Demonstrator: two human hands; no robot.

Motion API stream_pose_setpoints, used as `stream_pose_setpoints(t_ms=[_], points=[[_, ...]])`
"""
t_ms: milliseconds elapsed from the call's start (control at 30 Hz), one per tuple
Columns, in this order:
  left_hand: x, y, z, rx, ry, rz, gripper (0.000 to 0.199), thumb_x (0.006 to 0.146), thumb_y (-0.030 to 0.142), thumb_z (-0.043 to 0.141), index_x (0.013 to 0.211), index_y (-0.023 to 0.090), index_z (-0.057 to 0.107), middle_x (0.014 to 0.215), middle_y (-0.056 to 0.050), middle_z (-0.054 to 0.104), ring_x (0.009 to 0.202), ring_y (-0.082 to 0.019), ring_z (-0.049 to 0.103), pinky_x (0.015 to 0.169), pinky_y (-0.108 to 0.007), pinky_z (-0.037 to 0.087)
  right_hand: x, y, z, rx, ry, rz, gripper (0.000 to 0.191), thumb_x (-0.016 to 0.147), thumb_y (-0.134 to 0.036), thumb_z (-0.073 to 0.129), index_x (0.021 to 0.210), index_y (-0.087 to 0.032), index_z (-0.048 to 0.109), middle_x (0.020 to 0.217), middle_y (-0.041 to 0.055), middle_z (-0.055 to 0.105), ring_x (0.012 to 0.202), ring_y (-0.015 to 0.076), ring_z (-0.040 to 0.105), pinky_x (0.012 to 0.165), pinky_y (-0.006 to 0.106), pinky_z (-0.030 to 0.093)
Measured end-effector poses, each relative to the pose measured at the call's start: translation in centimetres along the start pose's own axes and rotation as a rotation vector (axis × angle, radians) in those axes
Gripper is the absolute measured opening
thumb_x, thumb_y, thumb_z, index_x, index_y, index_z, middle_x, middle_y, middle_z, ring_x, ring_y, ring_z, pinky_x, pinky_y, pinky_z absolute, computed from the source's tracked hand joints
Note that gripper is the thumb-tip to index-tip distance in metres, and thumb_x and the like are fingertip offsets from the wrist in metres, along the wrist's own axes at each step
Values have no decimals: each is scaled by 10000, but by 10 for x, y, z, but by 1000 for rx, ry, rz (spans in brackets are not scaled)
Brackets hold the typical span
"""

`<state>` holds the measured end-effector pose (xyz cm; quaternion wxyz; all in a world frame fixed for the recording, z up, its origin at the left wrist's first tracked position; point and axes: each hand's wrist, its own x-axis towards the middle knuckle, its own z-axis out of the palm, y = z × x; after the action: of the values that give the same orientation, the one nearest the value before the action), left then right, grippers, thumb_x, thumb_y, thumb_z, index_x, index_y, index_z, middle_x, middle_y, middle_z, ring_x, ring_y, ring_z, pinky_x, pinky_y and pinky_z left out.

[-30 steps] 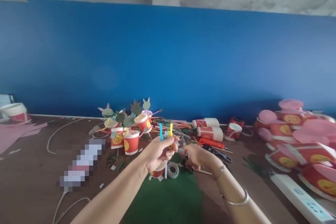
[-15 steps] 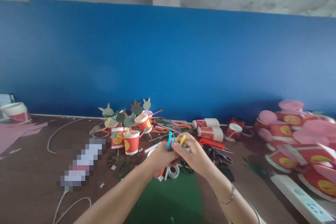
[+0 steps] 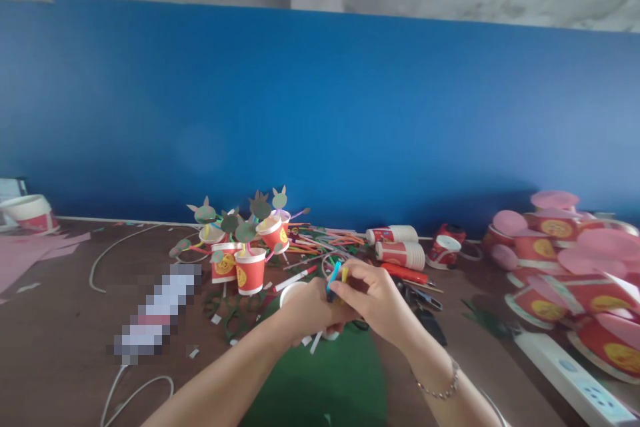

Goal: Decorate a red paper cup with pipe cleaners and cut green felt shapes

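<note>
My left hand (image 3: 317,313) is closed, with its fingers curled under and mostly hidden. My right hand (image 3: 367,290) pinches with thumb and fingers against it. A thin bendy blue strip (image 3: 334,278) and a short yellow strip (image 3: 345,273) stick up between the two hands. Whether they are straws or pipe cleaners I cannot make out. Behind my left hand shows the white rim of a paper cup (image 3: 291,293). Beneath both hands lies a round green sheet (image 3: 320,380).
Red cups with animal heads (image 3: 250,271) stand at the left. Loose coloured sticks (image 3: 325,238) lie behind the hands. Stacked paper cups (image 3: 400,255), scissors (image 3: 425,297) and a power strip (image 3: 575,373) are at the right, beside pink-and-red cup crafts (image 3: 570,267).
The blue and yellow strips have tilted and dropped lower between the hands. My left hand has turned, its knuckles now facing up, and my right hand has shifted slightly right.
</note>
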<state>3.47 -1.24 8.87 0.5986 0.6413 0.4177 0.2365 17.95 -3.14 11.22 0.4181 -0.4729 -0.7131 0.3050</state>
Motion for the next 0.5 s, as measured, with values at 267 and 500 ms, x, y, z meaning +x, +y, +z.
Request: stream_pose_setpoints(t_ms=[267,500], points=[[-33,25,-53,658,168,333,1035,521,418,759,1400,263,234,1448,-132,289,1310,-366,245,1007,-502,281,8,3,-14,64,350,-8,229,810,-377,571,702,-174,569,590,-18,482,509,104,430,464,219,370],[-14,-3,-50,782,-74,50,1088,441,291,771,1389,217,242,1395,-191,374,1214,-418,406,918,-460,372,0,6,19,-52,113,-362,126,854,-226,516,850,-183,634,842,72,595,748,164,555,627,268,464]])
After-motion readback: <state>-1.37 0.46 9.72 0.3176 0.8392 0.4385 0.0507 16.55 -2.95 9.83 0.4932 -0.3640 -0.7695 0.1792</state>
